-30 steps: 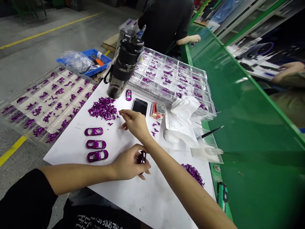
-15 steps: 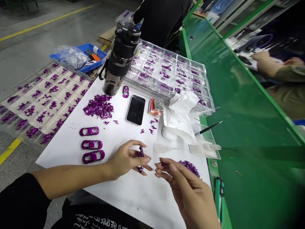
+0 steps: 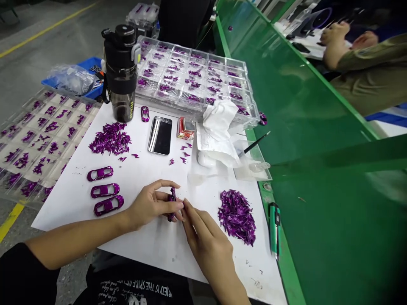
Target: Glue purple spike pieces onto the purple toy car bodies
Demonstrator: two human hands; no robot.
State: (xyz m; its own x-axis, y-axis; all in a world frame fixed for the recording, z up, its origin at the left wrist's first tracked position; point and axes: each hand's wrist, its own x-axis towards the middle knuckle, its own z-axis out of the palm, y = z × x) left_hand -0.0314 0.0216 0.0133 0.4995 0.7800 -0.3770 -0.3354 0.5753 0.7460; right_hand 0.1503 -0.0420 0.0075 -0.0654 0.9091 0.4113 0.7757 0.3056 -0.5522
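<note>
My left hand (image 3: pixel 152 203) grips a purple toy car body (image 3: pixel 172 205) on its edge, between thumb and fingers above the white sheet. Close against it, my right hand (image 3: pixel 203 233) has its thumb and fingertips pinched together at the car body's right side; whatever they hold is too small to make out. To the right lies a pile of small pointed purple pieces (image 3: pixel 237 217). Three purple car bodies (image 3: pixel 104 190) lie in a column left of my left hand, with another heap of purple pieces (image 3: pixel 110 139) beyond them.
A black bottle (image 3: pixel 122 76), a phone (image 3: pixel 160 135), a small red box (image 3: pixel 185 128) and crumpled tissue (image 3: pixel 219 123) stand or lie farther back. Compartment trays (image 3: pixel 193 80) are behind. A green cutter (image 3: pixel 274 228) lies at right. Another person's arm (image 3: pixel 365 55) shows beyond the green partition.
My right hand has moved left to meet the car body in my left hand, uncovering the right-hand pile. The camera view has shifted to the right.
</note>
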